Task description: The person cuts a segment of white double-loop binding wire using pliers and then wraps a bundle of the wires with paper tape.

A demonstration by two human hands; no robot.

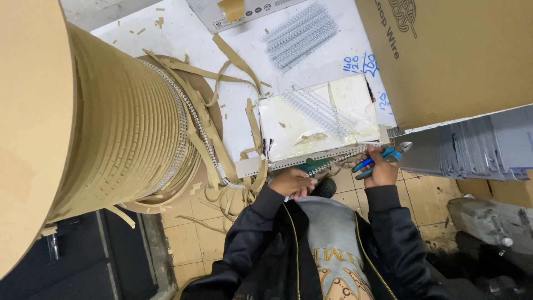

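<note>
A strip of white wire binding coil (333, 160) runs along the near edge of the white table (250, 33), between the two hands and just in front of a metal guide bar (311, 158). The left hand (292, 183) sits at the strip's left end, fingers curled down and pinching the coil against the table's edge. The right hand (381, 169) is at the strip's other end, closed around a pair of blue-and-green-handled pliers (383, 155) whose jaws point right, just past the end of the coil. From the left hand the coil leads away in a curve to a large cardboard spool (111, 122), wound with tan paper bands, which stands well to the left. Loose tan paper strips (233, 72) lie scattered between the spool and the guide bar. Behind the bar rests a stained, glossy white sheet (316, 116) with cut lengths of coil on it, and a further bundle of cut coil pieces (300, 33) lies farther back. A big brown cardboard box (444, 55) stands to the right, above a stack of grey sheets (472, 147).
</note>
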